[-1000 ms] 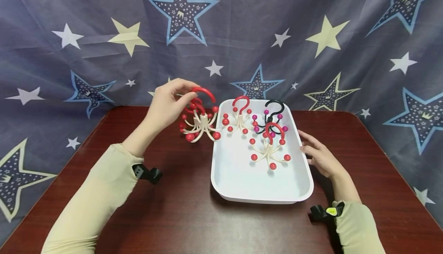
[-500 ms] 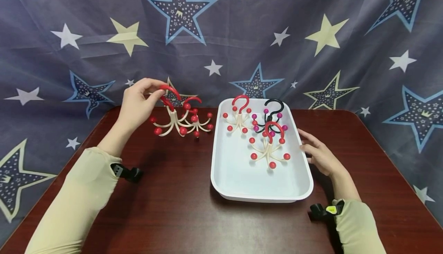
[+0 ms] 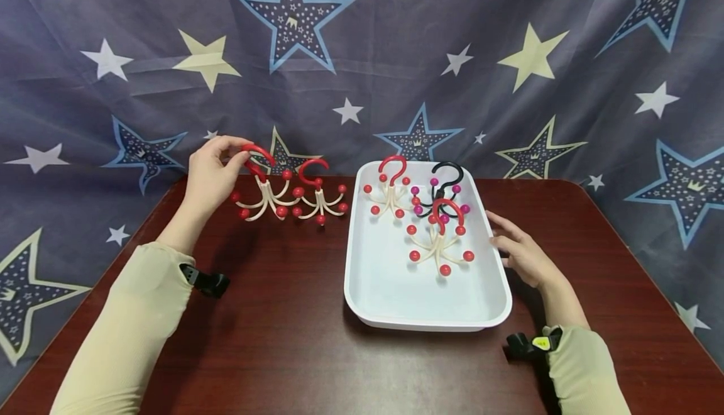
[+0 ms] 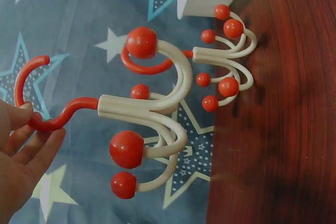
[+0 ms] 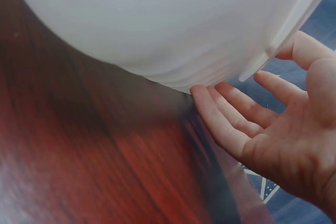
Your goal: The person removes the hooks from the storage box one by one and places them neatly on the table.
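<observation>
My left hand [image 3: 208, 173] pinches the red curved top of a multi-arm hook hanger [image 3: 264, 190], whose cream arms end in red balls. In the left wrist view, thumb and fingertips meet on the red hook [image 4: 47, 125]. The hanger is upright near the table's back left. Just right of it stands a matching hanger [image 3: 319, 201]. My right hand [image 3: 526, 258] touches the right side of a white tray [image 3: 367, 305]; the right wrist view shows its fairly straight fingers [image 5: 220, 121] against the tray's outer wall [image 5: 157, 35].
Inside the tray stand two red-and-cream hangers, one at the back left [image 3: 391, 196] and one nearer the middle [image 3: 438, 245]. A black hanger [image 3: 441, 195] with magenta balls is at the back right. A star-patterned cloth [image 3: 362, 56] hangs behind the brown table [image 3: 283, 339].
My left hand has carried the hanger leftward, away from the tray and past the matching hanger, then slightly down. The right hand and tray have stayed in place.
</observation>
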`<control>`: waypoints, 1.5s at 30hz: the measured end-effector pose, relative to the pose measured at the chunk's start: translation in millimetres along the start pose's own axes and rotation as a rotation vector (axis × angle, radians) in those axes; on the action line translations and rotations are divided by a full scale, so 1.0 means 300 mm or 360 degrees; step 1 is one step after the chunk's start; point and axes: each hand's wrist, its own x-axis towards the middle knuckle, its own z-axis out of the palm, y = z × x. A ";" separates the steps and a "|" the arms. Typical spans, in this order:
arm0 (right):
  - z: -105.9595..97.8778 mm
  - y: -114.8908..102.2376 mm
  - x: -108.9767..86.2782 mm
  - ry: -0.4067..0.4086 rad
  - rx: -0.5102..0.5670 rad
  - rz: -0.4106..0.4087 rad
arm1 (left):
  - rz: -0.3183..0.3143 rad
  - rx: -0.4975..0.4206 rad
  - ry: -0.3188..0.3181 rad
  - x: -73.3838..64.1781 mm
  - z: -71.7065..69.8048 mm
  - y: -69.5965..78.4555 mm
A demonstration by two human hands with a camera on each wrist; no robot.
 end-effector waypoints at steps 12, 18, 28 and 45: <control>0.002 0.001 -0.005 -0.0015 0.0033 -0.0006 | -0.0084 0.0084 -0.0003 0.009 0.055 -0.092; 0.002 0.001 -0.005 -0.0015 0.0041 -0.0006 | -0.0155 0.0112 -0.0024 0.012 0.084 -0.130; 0.001 0.002 -0.002 -0.0002 0.0040 -0.0004 | -0.0211 0.0122 -0.0008 0.005 0.109 -0.180; 0.000 -0.001 -0.003 0.0002 0.0028 0.0000 | -0.0308 0.0142 -0.0014 -0.005 0.143 -0.242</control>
